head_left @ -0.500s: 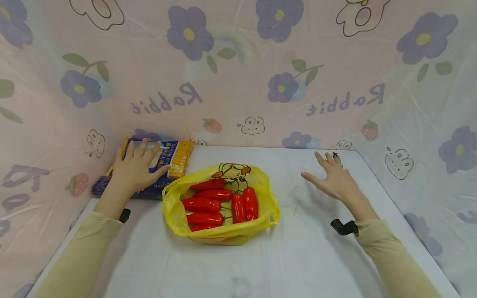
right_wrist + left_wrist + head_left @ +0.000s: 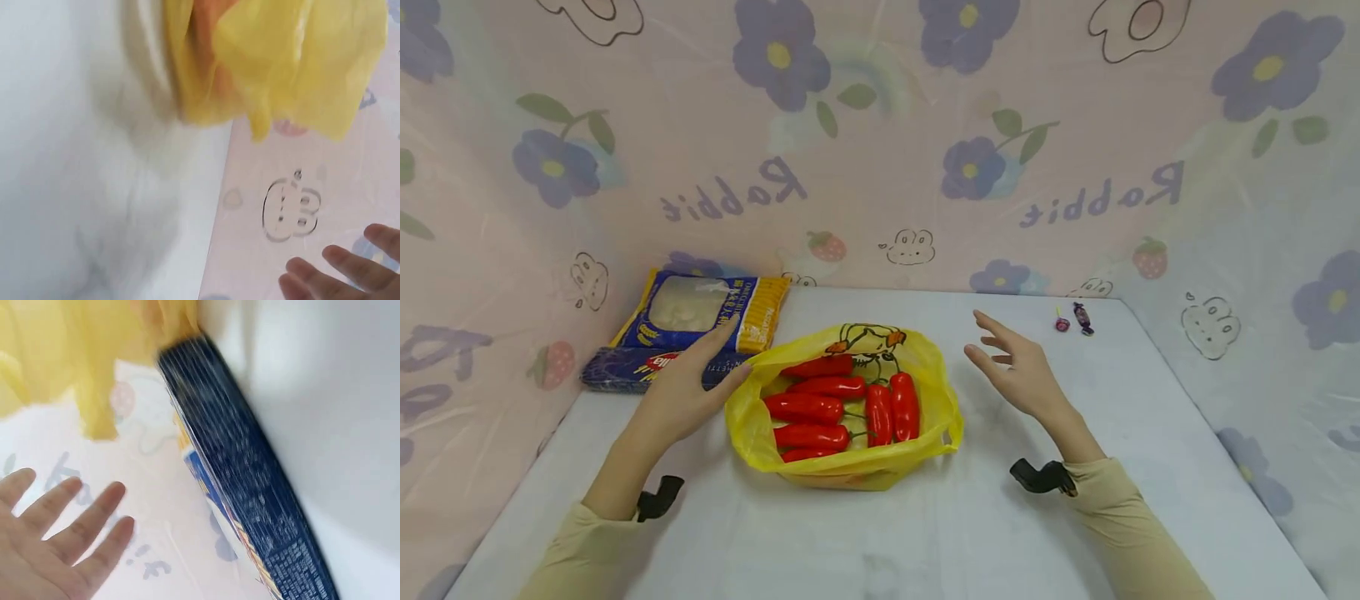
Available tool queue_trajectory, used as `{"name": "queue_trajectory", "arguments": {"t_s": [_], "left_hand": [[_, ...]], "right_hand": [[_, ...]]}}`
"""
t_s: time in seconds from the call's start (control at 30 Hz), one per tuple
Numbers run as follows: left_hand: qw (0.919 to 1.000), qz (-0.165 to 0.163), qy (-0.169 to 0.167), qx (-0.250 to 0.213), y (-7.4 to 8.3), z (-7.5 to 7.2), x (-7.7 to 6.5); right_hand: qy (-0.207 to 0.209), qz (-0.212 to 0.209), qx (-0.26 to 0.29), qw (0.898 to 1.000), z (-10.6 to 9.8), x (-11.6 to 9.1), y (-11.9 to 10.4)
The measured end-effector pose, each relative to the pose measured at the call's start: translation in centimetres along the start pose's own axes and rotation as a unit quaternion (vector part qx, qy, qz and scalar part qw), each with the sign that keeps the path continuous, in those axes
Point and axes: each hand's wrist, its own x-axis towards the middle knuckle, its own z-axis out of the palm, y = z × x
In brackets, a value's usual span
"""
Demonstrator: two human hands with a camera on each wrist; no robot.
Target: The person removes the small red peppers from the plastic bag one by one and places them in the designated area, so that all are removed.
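Observation:
A yellow plastic bag [image 2: 850, 482] stands open-mouthed mid-table with several red peppers [image 2: 805, 408] inside. To its left, my left hand [image 2: 681, 396] hovers with extended fingers, its thumb overlapping the bag's left rim in the head view. That same hand [image 2: 69, 540] shows spread, holding nothing, in the left wrist view. My right hand [image 2: 1018, 371] is in the air right of the bag, fingers loosely bent and nothing in them. In the right wrist view its fingertips [image 2: 306, 269] show at the lower right, apart from the bag [image 2: 275, 62].
Behind the left hand lie a dark blue spaghetti pack [image 2: 617, 371] and a blue-and-yellow pasta bag [image 2: 692, 304]. Two small wrapped sweets, a lollipop [image 2: 1062, 323] and a purple candy [image 2: 1082, 318], lie at the back right. A patterned curtain [image 2: 880, 150] rises behind the white table [image 2: 1000, 533].
Both hands have moved inward toward the yellow bag, the left off the pasta packs and the right away from the sweets, which now show uncovered. The bag and peppers stay in place.

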Motion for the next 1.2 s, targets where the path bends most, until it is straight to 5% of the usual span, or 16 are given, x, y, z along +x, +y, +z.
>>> {"name": "queue_trajectory", "arguments": {"t_s": [0.1,0.33,0.57,0.77,0.93,1.2], "left_hand": [[0.9987,0.024,0.034,-0.029,0.8,0.7,-1.2],[0.9843,0.136,0.097,-0.058,1.5,2.7,-2.8],[0.9818,0.167,0.09,-0.01,1.6,3.7,-3.2],[0.9784,0.194,0.07,-0.001,1.3,3.6,-3.6],[0.9798,0.195,0.038,-0.023,0.8,3.7,-3.6],[0.9929,0.117,-0.016,-0.019,1.0,4.6,-3.0]], "right_hand": [[0.02,-0.028,0.029,0.999,1.0,0.2,-1.4],[0.012,-0.075,0.044,0.996,2.8,0.8,-4.3],[0.002,-0.105,0.029,0.994,4.3,1.2,-6.2],[-0.06,-0.132,0.029,0.989,5.9,1.1,-7.1],[-0.1,-0.126,0.022,0.987,6.8,1.0,-7.0],[-0.115,-0.062,-0.023,0.991,7.9,1.1,-6.4]]}}
